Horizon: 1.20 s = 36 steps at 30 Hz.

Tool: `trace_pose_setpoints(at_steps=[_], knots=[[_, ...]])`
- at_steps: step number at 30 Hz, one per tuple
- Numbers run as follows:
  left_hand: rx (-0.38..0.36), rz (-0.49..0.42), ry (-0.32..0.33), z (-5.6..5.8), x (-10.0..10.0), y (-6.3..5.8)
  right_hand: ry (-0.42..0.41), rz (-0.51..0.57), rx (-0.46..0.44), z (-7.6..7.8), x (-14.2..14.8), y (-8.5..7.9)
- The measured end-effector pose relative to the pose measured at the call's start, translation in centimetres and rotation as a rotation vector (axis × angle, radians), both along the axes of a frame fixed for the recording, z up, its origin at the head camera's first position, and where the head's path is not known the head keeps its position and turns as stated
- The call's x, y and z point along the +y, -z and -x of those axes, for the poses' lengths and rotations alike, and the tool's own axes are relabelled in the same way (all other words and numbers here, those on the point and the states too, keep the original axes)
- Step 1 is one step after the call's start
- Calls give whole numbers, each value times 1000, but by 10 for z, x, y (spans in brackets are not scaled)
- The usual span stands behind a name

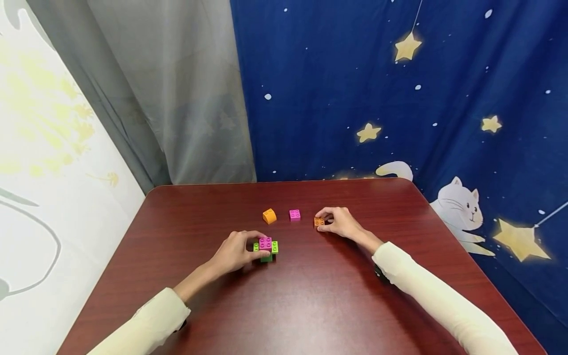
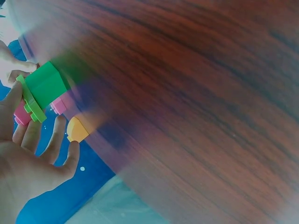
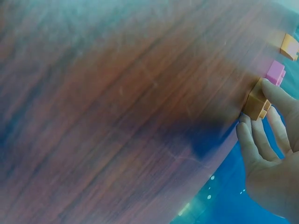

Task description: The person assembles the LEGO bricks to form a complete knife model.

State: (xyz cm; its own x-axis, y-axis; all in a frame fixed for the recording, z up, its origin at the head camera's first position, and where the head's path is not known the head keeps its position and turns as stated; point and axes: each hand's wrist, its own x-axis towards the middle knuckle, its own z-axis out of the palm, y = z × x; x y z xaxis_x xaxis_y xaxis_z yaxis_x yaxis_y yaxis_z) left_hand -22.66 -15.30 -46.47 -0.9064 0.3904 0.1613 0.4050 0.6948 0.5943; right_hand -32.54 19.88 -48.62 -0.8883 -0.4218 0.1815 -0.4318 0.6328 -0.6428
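My left hand (image 1: 239,250) grips a small stack of toy building bricks at the middle of the table. On top of the stack is a magenta brick (image 1: 265,243), above a lime green plate (image 1: 275,247) and a darker green block (image 2: 46,84). Farther right, my right hand (image 1: 342,223) pinches an orange brick (image 1: 319,222) between thumb and fingers, at the tabletop. Between the hands, toward the back, lie a loose pink brick (image 1: 295,215) and a yellow-orange brick with a curved side (image 1: 269,216).
The dark red wood-grain table (image 1: 301,305) has its far edge near a grey curtain (image 1: 204,98) and a blue star-patterned curtain (image 1: 328,88). A white patterned wall or cloth (image 1: 53,197) runs along the left side.
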Motion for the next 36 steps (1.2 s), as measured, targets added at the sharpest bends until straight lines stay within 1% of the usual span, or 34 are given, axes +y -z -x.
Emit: trace_pose_setpoints(at_steps=[5,9,16,20,27,32,36], knots=[[-31,-15,-6,0,0,0,-21,1,10,-4,-2,0],[-39,-20,1,-1,0,1,-27,1,13,-9,-5,-2],[-25,-13,-2,1,0,0,-61,24,44,-17,-16,-16],[-22,-2,-7,0,0,-1,-81,15,55,-22,-24,-24],[-17,6,-14,-1,0,-1,-107,-12,95,-31,-37,-33],[-28,-1,-31,-1,1,-1,-143,-8,116,-38,-43,-39],[-20,1,-31,1,1,0,-161,7,116,-41,-49,-42]])
